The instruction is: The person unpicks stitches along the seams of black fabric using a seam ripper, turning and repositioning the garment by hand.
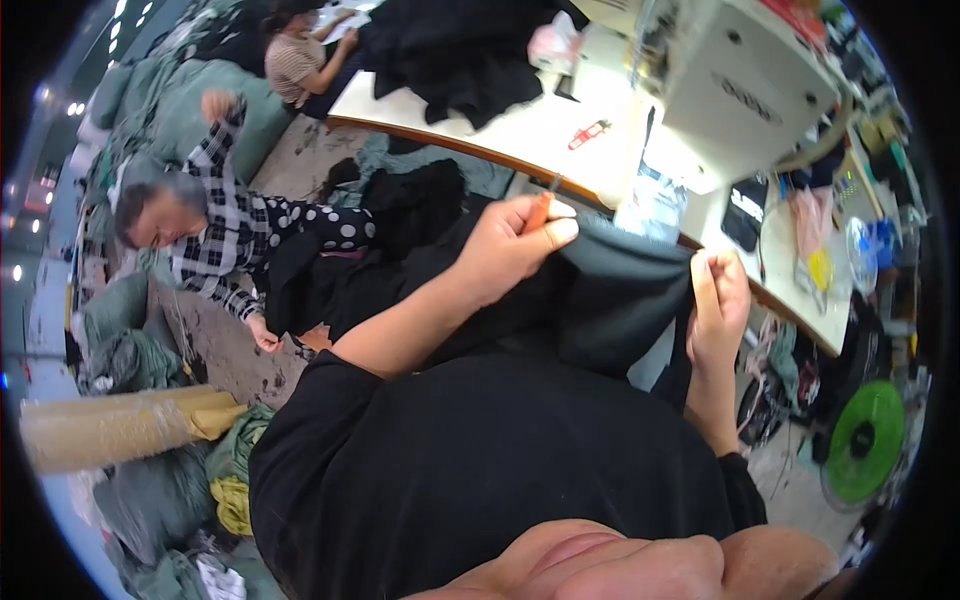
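Observation:
A piece of black fabric (622, 300) is stretched between my two hands in front of my chest, its upper edge pulled nearly taut and its middle sagging in a fold. My left hand (510, 245) is closed on the left end of that edge, thumb on top. The same fist also holds a small orange-handled tool (540, 210) with a thin tip pointing up; its kind is unclear. At the other end my right hand (718, 300) pinches the fabric between thumb and fingers. Both hands are just off the near edge of the white sewing table (500, 140).
A white sewing machine (740, 95) stands ahead on the right, a red tool (590, 134) on the table near it. A green fan (865, 443) is at right. One person in checks (200, 220) works at left; another (295, 65) sits farther off. Cloth bundles (150, 490) line the left.

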A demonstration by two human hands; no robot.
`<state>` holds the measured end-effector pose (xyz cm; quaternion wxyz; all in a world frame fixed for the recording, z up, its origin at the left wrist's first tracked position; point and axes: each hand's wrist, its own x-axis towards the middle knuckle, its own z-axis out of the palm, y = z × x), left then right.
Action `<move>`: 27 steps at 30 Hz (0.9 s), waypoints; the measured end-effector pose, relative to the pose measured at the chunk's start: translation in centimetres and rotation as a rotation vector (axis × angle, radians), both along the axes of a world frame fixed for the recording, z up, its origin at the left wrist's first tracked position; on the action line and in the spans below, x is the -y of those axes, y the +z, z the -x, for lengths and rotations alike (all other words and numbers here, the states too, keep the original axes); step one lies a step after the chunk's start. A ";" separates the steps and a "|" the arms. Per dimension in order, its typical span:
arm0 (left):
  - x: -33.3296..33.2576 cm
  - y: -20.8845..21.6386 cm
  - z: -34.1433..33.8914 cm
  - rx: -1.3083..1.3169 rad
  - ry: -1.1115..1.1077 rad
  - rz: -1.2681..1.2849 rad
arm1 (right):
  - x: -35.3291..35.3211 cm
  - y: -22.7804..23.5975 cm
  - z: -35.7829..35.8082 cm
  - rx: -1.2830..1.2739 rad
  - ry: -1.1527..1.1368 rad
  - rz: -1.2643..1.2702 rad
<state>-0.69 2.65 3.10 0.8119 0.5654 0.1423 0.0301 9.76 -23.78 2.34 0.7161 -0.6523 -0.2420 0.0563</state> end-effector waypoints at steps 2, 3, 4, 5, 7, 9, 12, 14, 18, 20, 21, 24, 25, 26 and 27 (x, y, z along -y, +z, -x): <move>0.1 -0.8 -2.1 -0.023 0.063 -0.169 | -0.2 -0.1 -0.6 0.070 -0.090 0.125; -0.1 -1.1 -3.4 -0.017 0.073 -0.206 | -0.7 -0.3 -0.8 0.073 -0.121 0.125; -0.4 -1.5 -4.6 -0.013 0.082 -0.244 | -1.0 -0.8 -0.9 0.076 -0.151 0.125; -0.8 -1.9 -5.4 0.031 0.065 -0.217 | -1.3 -1.4 -1.0 0.039 -0.166 0.088; -1.5 -2.9 -7.1 0.111 0.043 -0.205 | -1.4 -2.3 -0.7 -0.031 -0.179 0.012; -2.2 -3.2 -9.2 0.170 -0.012 -0.184 | -1.6 -2.8 -0.6 -0.074 -0.187 -0.058; -1.0 -3.1 -12.3 0.425 0.064 -0.615 | -1.4 -3.3 -0.1 -0.078 -0.201 -0.041; 0.4 -0.5 -13.1 0.459 -0.049 -0.510 | -1.4 -3.5 0.6 -0.069 -0.224 -0.010; 0.9 1.6 -14.5 0.432 -0.289 -0.118 | -1.8 -3.9 1.2 -0.020 -0.263 -0.023; 0.5 1.5 -15.3 0.373 -0.374 0.054 | -2.0 -4.1 1.0 0.010 -0.252 -0.026; 0.6 1.4 -15.8 0.352 -0.411 0.095 | -2.0 -4.0 1.0 0.006 -0.247 -0.008; 0.6 0.9 -16.6 0.301 -0.476 0.130 | -3.1 -4.3 0.7 0.100 -0.280 0.003; 0.6 0.7 -16.8 0.292 -0.488 0.123 | -3.1 -4.8 0.6 0.094 -0.267 -0.025; 0.6 0.5 -17.0 0.286 -0.493 0.115 | -2.8 -4.5 0.4 0.096 -0.268 -0.022; 0.6 0.3 -17.1 0.278 -0.496 0.101 | -2.5 -3.8 0.5 0.112 -0.224 0.112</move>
